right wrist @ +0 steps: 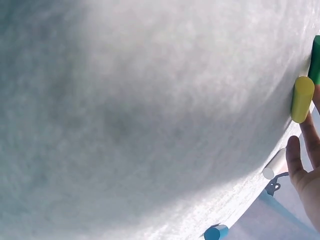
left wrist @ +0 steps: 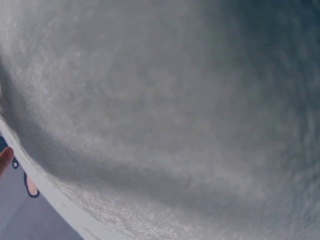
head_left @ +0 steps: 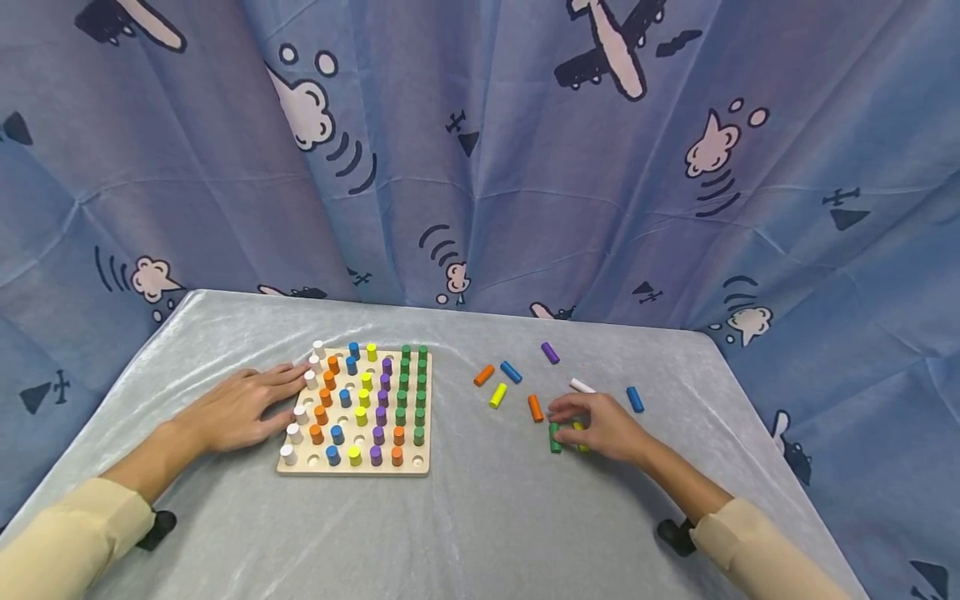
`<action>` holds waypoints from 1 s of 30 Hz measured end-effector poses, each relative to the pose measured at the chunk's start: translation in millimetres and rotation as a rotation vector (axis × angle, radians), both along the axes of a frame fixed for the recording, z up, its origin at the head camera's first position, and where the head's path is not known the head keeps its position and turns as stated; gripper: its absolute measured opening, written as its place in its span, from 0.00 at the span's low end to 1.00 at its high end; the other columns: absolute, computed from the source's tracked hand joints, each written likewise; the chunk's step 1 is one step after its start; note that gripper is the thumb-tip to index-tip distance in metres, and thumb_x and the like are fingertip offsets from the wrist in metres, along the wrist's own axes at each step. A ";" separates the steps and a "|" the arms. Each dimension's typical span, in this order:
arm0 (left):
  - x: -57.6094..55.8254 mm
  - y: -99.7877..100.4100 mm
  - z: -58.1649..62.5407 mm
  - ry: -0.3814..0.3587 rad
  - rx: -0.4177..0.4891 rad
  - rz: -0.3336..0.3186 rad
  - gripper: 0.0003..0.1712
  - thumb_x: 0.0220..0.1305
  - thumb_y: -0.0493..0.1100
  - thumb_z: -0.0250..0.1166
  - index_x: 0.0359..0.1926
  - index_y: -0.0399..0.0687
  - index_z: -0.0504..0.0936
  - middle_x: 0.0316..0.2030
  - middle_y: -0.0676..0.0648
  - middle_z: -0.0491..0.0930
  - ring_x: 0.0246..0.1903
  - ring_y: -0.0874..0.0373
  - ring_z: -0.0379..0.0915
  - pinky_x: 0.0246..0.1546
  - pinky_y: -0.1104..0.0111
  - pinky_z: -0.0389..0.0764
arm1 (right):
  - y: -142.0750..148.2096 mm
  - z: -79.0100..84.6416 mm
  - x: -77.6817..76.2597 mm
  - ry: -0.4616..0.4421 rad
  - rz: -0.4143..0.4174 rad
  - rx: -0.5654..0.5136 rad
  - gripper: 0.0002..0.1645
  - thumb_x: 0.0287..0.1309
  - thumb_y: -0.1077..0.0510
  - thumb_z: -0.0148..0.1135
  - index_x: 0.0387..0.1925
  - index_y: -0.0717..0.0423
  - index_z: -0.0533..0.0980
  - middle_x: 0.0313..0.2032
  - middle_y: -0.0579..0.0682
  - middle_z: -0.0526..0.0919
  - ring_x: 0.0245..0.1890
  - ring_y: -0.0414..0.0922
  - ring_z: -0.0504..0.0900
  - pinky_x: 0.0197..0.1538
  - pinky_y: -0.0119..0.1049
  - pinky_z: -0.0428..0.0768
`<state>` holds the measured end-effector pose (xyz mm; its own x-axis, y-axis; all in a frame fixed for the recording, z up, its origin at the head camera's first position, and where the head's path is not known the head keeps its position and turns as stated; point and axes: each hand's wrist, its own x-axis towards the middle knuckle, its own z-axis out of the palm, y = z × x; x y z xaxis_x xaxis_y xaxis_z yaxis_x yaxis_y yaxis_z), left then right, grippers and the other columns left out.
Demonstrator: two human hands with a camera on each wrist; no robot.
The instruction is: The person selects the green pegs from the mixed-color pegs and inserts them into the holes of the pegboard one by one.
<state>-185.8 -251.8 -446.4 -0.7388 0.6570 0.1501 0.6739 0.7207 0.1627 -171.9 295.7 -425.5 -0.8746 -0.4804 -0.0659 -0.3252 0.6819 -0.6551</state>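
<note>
A wooden pegboard (head_left: 352, 467) holds rows of white, orange, blue, yellow, purple and green pegs, with some holes bare. My left hand (head_left: 243, 407) lies flat with fingers spread at its left edge, the fingertips beside the white pegs. My right hand (head_left: 600, 425) is over the loose pegs, its fingers bent loosely around the far end of a green peg (head_left: 555, 438) that lies on the cloth. The thumb is close to that peg; whether it touches is unclear. Partly under this hand is a yellow peg (right wrist: 302, 100). A white peg (head_left: 581, 386) lies just beyond the fingers.
Other loose pegs lie around: an orange peg (head_left: 536, 408), another orange peg (head_left: 484, 375), a blue peg (head_left: 511, 372), a yellow peg (head_left: 498, 395), a purple peg (head_left: 551, 353) and a blue peg (head_left: 635, 399). A patterned curtain (head_left: 480, 167) hangs behind the cloth-covered table (head_left: 465, 533).
</note>
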 end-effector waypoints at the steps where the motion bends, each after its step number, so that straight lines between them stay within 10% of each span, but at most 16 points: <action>1: 0.0 -0.1 -0.3 0.000 0.000 0.000 0.31 0.69 0.50 0.60 0.67 0.36 0.73 0.71 0.41 0.66 0.66 0.39 0.66 0.55 0.43 0.71 | 0.0 -0.3 -0.2 0.002 0.002 0.001 0.24 0.53 0.58 0.75 0.52 0.60 0.80 0.43 0.47 0.88 0.46 0.44 0.86 0.54 0.52 0.78; 30: 0.0 -0.2 -0.9 0.004 -0.008 0.006 0.31 0.69 0.50 0.60 0.67 0.37 0.73 0.71 0.40 0.66 0.66 0.39 0.66 0.55 0.43 0.71 | -12.8 2.7 10.1 0.055 0.068 -0.099 0.20 0.51 0.68 0.74 0.47 0.62 0.81 0.42 0.52 0.86 0.39 0.46 0.84 0.46 0.43 0.83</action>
